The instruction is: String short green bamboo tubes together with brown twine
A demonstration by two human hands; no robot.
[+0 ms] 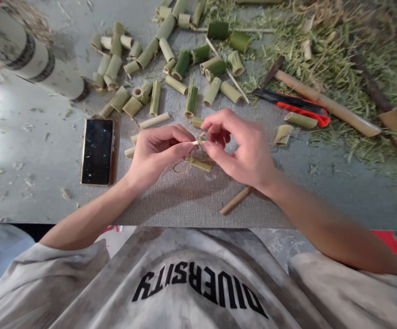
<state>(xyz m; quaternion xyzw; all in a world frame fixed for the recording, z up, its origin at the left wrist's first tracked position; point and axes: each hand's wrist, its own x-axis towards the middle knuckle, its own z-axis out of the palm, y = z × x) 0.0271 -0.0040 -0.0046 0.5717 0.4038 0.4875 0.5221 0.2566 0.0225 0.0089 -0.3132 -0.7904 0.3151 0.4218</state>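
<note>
My left hand (166,148) pinches a thin pale stick (195,143) between thumb and forefinger. My right hand (238,146) meets it from the other side, its fingertips closed at the stick's end where thin twine (184,168) is gathered; part of the twine hangs down in a loop. Fingers hide much of the joint. Just below the fingertips a short green bamboo piece (199,163) lies on the table. Another short bamboo tube (196,122) sits right behind them.
Many cut bamboo tubes (155,98) lie beyond my hands. A phone (97,151) rests at left near a patterned cylinder (30,50). To the right are an orange-black utility knife (296,105), a wooden-handled tool (329,103) and heaped shavings (342,41). A brown stick (235,200) lies near the table edge.
</note>
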